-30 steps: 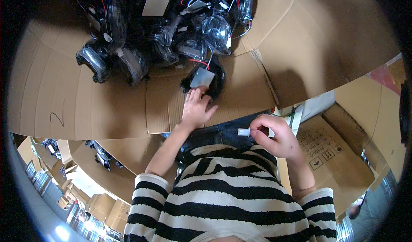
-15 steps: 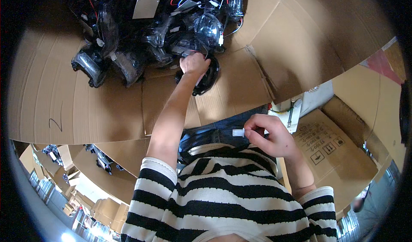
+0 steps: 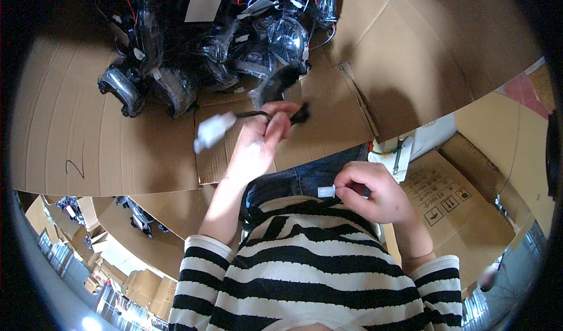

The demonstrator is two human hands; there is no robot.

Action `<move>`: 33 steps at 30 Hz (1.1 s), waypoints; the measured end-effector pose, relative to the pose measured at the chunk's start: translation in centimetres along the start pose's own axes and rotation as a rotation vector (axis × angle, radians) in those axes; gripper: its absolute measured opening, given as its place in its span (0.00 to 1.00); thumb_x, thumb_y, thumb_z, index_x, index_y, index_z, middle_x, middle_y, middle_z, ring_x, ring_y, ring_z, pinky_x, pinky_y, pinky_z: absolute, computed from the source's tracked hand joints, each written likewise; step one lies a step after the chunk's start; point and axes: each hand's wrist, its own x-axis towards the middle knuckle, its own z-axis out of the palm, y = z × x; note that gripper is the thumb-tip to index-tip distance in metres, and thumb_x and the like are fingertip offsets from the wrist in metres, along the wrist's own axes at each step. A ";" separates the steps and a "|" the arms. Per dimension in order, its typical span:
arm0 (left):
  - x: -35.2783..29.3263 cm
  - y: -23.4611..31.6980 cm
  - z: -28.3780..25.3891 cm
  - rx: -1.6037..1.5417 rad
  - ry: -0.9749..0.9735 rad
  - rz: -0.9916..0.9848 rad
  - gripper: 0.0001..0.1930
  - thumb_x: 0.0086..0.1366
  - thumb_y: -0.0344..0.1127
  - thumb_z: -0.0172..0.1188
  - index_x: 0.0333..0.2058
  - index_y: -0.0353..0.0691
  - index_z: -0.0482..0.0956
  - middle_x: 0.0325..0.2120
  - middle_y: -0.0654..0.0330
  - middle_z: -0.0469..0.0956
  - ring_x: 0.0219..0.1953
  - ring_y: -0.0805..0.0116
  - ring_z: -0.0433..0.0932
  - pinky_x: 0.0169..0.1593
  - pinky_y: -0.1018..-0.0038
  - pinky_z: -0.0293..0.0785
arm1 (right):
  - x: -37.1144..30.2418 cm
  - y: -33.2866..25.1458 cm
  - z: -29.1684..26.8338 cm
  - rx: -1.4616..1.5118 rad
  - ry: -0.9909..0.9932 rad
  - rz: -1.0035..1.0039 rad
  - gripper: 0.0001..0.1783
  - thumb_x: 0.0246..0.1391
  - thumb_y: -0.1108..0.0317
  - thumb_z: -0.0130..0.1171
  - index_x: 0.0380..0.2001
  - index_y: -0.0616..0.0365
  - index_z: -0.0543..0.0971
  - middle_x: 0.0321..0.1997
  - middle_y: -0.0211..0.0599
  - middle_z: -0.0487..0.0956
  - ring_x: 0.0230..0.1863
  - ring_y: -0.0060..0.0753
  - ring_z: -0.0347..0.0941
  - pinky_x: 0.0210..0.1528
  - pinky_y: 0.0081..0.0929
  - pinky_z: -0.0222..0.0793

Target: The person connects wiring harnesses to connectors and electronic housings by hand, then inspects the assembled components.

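Observation:
My left hand (image 3: 258, 146) is closed on a dark lamp unit (image 3: 280, 85), smeared by motion, above the near part of the cardboard. From between its fingers a black cable runs out to a blurred white plug (image 3: 214, 131). My right hand (image 3: 372, 191) is in front of my waist, pinching a small white plastic connector (image 3: 326, 191) between thumb and forefinger. The plug and the connector are apart. Beyond my left hand lie several black lamp units with clear lenses (image 3: 287, 38), some wrapped in film, with red, blue and white wires among them.
The lamps lie on a wide cardboard sheet (image 3: 135, 149) with a fold line at its front. A tan card (image 3: 205, 4) lies on the pile. To the right, a white fixture (image 3: 390, 158) stands beside an opened carton (image 3: 451, 214). More boxes (image 3: 143, 287) are at lower left.
My left hand has come back toward me from the pile, lifting the lamp unit, and its cable and white plug now swing out to the left. My right hand has barely moved.

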 end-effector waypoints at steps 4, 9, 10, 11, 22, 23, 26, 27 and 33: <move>-1.0 0.9 0.0 0.146 0.019 0.149 0.16 0.63 0.37 0.40 0.46 0.35 0.65 0.21 0.67 0.64 0.21 0.82 0.61 0.24 0.86 0.58 | -0.7 -1.1 0.3 0.018 0.003 0.000 0.03 0.42 0.75 0.54 0.22 0.61 0.70 0.20 0.39 0.71 0.23 0.39 0.69 0.25 0.28 0.64; -2.4 1.7 -0.3 0.223 -0.058 0.087 0.16 0.58 0.31 0.46 0.47 0.37 0.64 0.23 0.57 0.69 0.21 0.68 0.70 0.28 0.74 0.68 | 0.1 -2.2 1.1 -0.012 0.045 -0.111 0.04 0.40 0.76 0.55 0.22 0.60 0.70 0.18 0.38 0.69 0.20 0.38 0.67 0.22 0.31 0.61; -2.4 1.7 -0.3 0.222 -0.060 0.085 0.16 0.58 0.31 0.46 0.47 0.37 0.64 0.23 0.57 0.69 0.21 0.68 0.70 0.28 0.74 0.68 | 0.3 -2.3 1.4 -0.012 0.045 -0.108 0.04 0.40 0.76 0.55 0.22 0.60 0.70 0.18 0.38 0.69 0.20 0.38 0.67 0.22 0.31 0.61; -2.3 1.9 -0.3 0.322 -0.069 0.160 0.17 0.57 0.31 0.48 0.47 0.36 0.63 0.24 0.55 0.70 0.22 0.67 0.71 0.28 0.73 0.68 | 0.5 -2.5 1.7 -0.024 0.075 -0.132 0.04 0.40 0.76 0.55 0.22 0.60 0.70 0.18 0.38 0.69 0.20 0.38 0.67 0.22 0.30 0.61; -2.7 1.7 -1.1 0.309 -0.351 0.544 0.27 0.61 0.46 0.44 0.54 0.37 0.55 0.44 0.47 0.63 0.41 0.56 0.69 0.43 0.68 0.67 | -1.0 -2.4 -0.8 0.151 0.251 0.004 0.02 0.40 0.75 0.55 0.22 0.60 0.73 0.18 0.30 0.69 0.17 0.20 0.59 0.19 0.18 0.51; -2.7 1.7 -1.3 0.263 -0.517 0.447 0.27 0.62 0.50 0.38 0.52 0.35 0.58 0.41 0.49 0.66 0.39 0.56 0.69 0.42 0.66 0.65 | -1.4 -2.2 -1.3 0.193 0.306 -0.051 0.03 0.39 0.75 0.55 0.22 0.61 0.73 0.17 0.31 0.69 0.17 0.21 0.59 0.19 0.18 0.51; -2.6 2.0 -1.7 0.163 -0.743 0.306 0.25 0.63 0.50 0.35 0.45 0.34 0.70 0.33 0.52 0.72 0.33 0.55 0.70 0.38 0.66 0.66 | -2.0 -2.5 -3.3 0.141 0.384 -0.185 0.05 0.36 0.75 0.56 0.21 0.64 0.73 0.17 0.34 0.69 0.18 0.23 0.60 0.21 0.19 0.51; -2.0 2.7 -1.9 0.165 -0.941 0.238 0.23 0.63 0.48 0.38 0.43 0.35 0.72 0.32 0.52 0.72 0.31 0.57 0.71 0.36 0.67 0.67 | -1.6 -3.0 -3.6 0.088 0.324 -0.225 0.05 0.37 0.75 0.55 0.21 0.63 0.73 0.17 0.33 0.68 0.18 0.25 0.60 0.21 0.21 0.52; -1.3 2.8 -1.1 0.083 -1.209 0.291 0.18 0.61 0.46 0.47 0.26 0.37 0.78 0.18 0.55 0.70 0.15 0.56 0.65 0.19 0.70 0.59 | 1.7 -2.4 -2.0 0.024 -0.127 -0.172 0.03 0.40 0.73 0.54 0.22 0.59 0.72 0.18 0.34 0.67 0.22 0.35 0.65 0.23 0.27 0.58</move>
